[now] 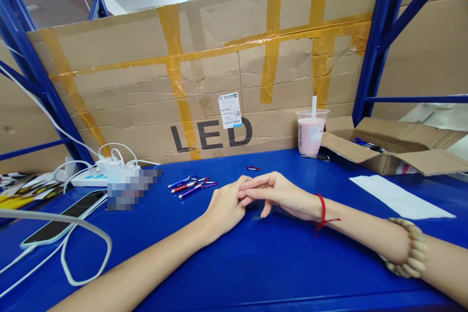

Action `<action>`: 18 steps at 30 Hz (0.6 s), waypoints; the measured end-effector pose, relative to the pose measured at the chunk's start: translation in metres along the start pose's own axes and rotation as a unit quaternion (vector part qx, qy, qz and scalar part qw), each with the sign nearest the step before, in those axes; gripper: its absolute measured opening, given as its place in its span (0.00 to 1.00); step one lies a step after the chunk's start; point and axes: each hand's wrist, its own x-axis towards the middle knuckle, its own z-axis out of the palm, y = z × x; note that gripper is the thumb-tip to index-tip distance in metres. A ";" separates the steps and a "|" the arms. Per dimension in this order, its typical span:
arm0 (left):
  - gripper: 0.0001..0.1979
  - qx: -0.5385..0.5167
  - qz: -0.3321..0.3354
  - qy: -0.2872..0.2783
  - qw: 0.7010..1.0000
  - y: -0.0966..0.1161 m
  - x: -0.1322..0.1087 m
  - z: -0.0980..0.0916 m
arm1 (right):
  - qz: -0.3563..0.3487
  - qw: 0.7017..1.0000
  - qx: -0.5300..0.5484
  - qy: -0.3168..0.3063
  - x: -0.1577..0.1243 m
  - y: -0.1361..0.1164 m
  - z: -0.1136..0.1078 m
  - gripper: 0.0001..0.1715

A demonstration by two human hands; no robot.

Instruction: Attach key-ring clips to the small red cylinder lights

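Observation:
My left hand is above the blue tabletop, back of the hand up, with its fingers bent inward. What it holds, if anything, is hidden. Stretched fingers of my right hand lie across the left fingertips, the thumb pointing down and apart. Just left of the hands lie three slim metal penlights with clips: a blue one, a red one and a purple one. Behind the hands is a small red carabiner.
A cup of pink drink with a straw stands at the back right, keys by its base. Further right are an open cardboard box and white paper. Leftward lie a phone, white cables and a power strip.

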 end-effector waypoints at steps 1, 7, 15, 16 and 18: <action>0.17 -0.005 0.001 0.001 1.000 0.000 0.000 0.000 | 0.002 1.000 0.001 0.001 0.000 0.000 0.000 0.19; 0.20 -0.016 -0.001 -0.003 1.000 0.001 0.001 -0.001 | 0.016 1.000 0.004 0.003 0.000 0.001 -0.001 0.21; 0.19 -0.016 -0.004 0.000 1.000 0.000 0.001 0.000 | 0.033 0.999 0.003 0.009 -0.001 -0.001 0.000 0.23; 0.18 -0.015 -0.002 0.002 1.000 -0.001 0.001 0.000 | 0.036 0.999 0.004 0.009 -0.001 -0.001 0.000 0.23; 0.18 -0.009 -0.001 0.007 1.000 -0.002 0.000 0.001 | 0.040 0.999 0.006 0.010 0.000 -0.002 -0.001 0.23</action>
